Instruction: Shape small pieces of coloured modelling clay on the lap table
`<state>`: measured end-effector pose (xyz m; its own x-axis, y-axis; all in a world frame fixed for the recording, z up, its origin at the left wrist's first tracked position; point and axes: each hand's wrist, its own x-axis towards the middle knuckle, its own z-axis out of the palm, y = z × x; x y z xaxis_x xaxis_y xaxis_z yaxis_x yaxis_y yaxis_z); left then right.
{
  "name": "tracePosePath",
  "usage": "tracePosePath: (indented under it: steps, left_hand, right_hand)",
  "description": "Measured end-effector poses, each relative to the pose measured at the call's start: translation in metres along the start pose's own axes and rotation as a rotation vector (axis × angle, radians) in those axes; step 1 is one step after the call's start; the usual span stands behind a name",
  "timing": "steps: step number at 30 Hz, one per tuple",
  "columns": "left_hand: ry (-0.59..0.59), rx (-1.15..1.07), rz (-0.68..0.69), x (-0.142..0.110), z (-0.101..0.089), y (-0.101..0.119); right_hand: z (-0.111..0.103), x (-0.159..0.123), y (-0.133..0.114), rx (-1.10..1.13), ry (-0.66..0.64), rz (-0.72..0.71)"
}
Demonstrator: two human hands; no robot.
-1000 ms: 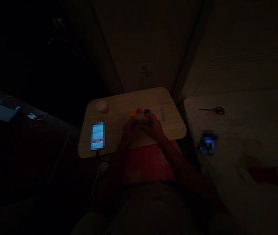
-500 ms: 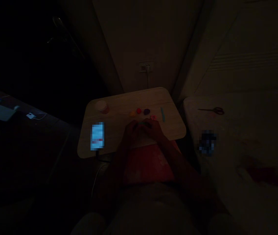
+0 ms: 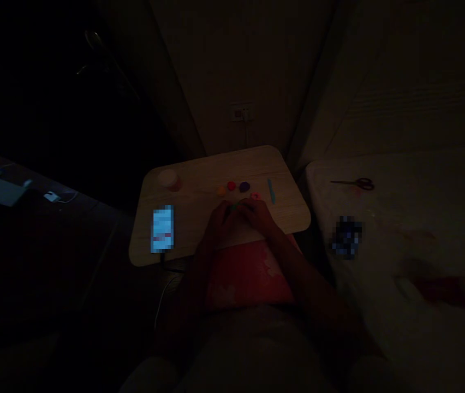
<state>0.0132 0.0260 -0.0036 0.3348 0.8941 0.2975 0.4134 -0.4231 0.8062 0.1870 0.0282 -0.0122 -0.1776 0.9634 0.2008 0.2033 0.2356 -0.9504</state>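
Here, the left hand (image 3: 218,217) and right hand (image 3: 257,214) pinch a green lump (image 3: 235,207) between them.

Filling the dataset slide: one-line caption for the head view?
In dim light, left hand and right hand hold a green lump at a wood-grain table, near a red lump.
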Motion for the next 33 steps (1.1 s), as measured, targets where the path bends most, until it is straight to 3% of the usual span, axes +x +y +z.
tracePosePath:
  steps: [13,20,26,33]
  left_hand:
    - [0.069,-0.087,-0.127,0.002,0.0,-0.002]
    - [0.062,-0.102,-0.143,0.0,0.0,-0.004]
    - [0.141,-0.042,-0.197,-0.003,0.005,-0.011]
    - [0.165,-0.061,-0.228,-0.005,0.007,-0.015]
  right_hand:
    - [0.0,-0.003,-0.004,-0.24,-0.185,-0.067]
    - [0.0,-0.003,-0.003,-0.135,-0.17,-0.064]
    - [0.004,-0.003,0.001,-0.29,-0.172,-0.046]
    - [0.003,-0.005,-0.002,-0.257,-0.206,-0.072]
